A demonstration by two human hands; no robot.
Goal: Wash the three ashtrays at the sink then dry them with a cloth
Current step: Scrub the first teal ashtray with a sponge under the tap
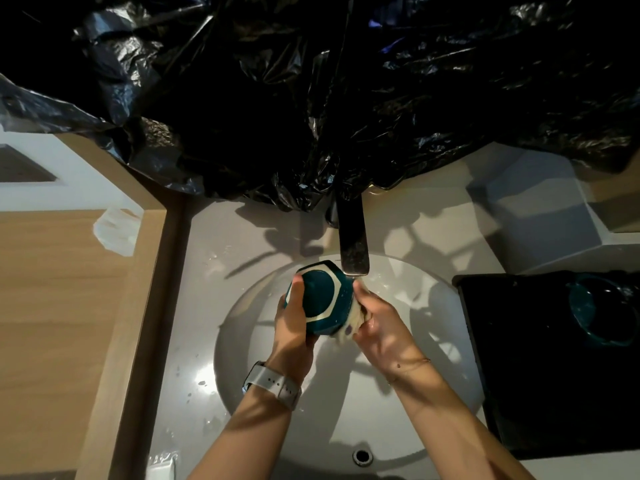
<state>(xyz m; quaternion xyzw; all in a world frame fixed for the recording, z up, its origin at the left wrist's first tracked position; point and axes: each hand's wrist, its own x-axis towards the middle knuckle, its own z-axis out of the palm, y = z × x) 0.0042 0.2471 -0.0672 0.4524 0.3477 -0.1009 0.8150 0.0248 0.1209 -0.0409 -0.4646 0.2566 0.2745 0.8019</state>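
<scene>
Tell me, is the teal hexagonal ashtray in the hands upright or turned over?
Turned over and tilted: the teal hexagonal ashtray shows its underside with the pale hexagonal foot ring, gripped by the left hand under the dark metal faucet.

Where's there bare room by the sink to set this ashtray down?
Free: the white counter left of the basin, bordered by the wood ledge. Crowded: the black tray on the right holds another ashtray; black plastic covers the back.
</scene>
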